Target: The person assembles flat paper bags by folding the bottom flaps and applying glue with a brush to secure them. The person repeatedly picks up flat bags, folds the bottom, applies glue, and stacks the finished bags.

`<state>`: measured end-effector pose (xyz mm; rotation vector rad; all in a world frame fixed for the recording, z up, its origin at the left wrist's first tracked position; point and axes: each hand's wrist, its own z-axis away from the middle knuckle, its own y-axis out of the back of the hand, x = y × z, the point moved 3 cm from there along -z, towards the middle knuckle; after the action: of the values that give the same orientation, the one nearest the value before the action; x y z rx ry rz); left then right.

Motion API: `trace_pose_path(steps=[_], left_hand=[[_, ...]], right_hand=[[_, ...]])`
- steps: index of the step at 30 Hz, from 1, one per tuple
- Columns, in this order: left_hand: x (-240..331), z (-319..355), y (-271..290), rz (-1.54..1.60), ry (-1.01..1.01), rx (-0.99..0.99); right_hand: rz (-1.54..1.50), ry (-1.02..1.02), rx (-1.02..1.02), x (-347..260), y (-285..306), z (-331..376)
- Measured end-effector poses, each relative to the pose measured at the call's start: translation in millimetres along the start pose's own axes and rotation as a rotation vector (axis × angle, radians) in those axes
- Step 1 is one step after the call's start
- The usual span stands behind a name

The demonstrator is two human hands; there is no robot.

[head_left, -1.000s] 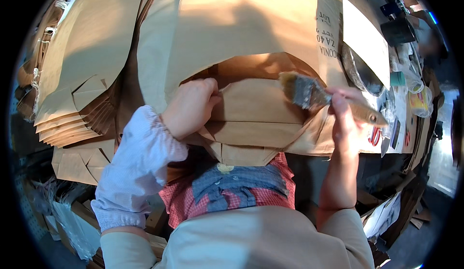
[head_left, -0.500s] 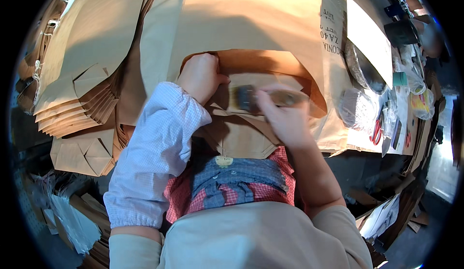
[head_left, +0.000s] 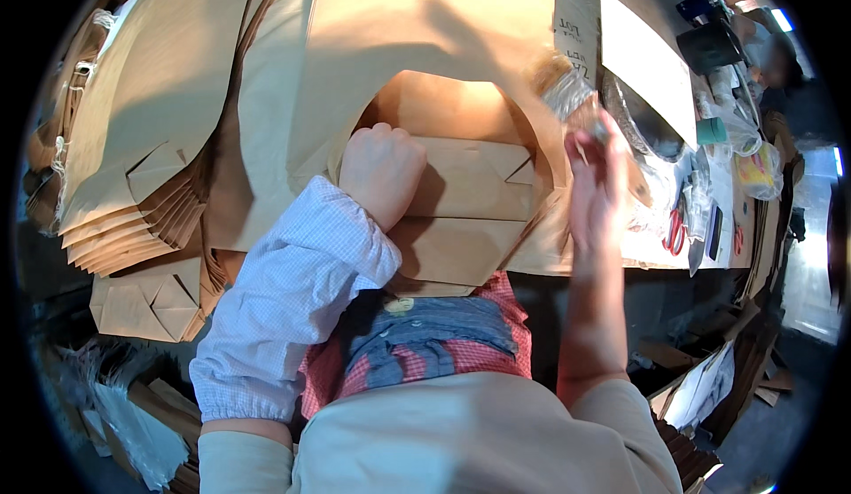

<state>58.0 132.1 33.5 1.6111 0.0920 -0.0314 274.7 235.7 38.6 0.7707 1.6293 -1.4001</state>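
Note:
A large brown paper bag [head_left: 465, 179] lies in front of me, its near end opened out and folded into flat panels. My left hand [head_left: 383, 173], fingers curled, grips the left side of this opened end; its fingertips are hidden. To the right of the bag, my right hand [head_left: 599, 175] is raised and closed around a wide flat brush [head_left: 569, 97]. The bristles point away from me and blur with motion. Over the right part of the table, the brush is apart from the folded panels.
Stacked paper bags [head_left: 133, 201] lie at left. On the right are a white sheet [head_left: 647, 68], a dark bowl-like container [head_left: 651, 121] wrapped in plastic, red-handled scissors [head_left: 675, 231], a knife [head_left: 697, 250] and a teal cylinder [head_left: 710, 130]. A person [head_left: 769, 50] is at far right.
My right hand has lifted the brush off the folded panels and swung it right and away from me. My left hand stays at the bag's left side, its fist turned slightly.

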Motion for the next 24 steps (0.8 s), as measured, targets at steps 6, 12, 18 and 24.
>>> trace_pose_path(steps=[6,12,18,24], left_hand=[[9,-4,-5,0.026,0.004,-0.036],[-4,17,8,0.715,-0.290,0.318],[-54,51,-55,0.102,0.295,0.135],[-19,37,-63,0.265,0.192,0.158]], right_hand=[[-0.618,-0.238,0.005,107,-15,-14],[-0.710,-0.339,-0.250,110,-24,-12],[-0.722,-0.423,-0.288,113,-23,-11],[-0.561,-0.415,-0.242,121,-15,-11]])
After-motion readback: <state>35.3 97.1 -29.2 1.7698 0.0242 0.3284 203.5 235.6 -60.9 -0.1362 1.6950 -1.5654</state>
